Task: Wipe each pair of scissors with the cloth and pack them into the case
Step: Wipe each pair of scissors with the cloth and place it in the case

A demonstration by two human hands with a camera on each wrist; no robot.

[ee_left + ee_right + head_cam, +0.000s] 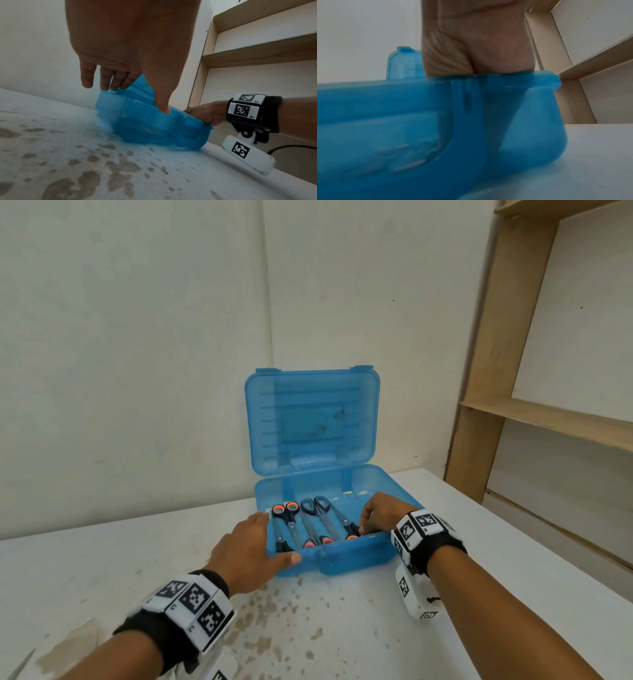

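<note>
The blue box sits open on the bench, with a row of scissors inside. The left hand rests on its corner, fingers straight. The right hand pinches the end pair. Packing looks nearly done; the lid needs shutting.
</note>
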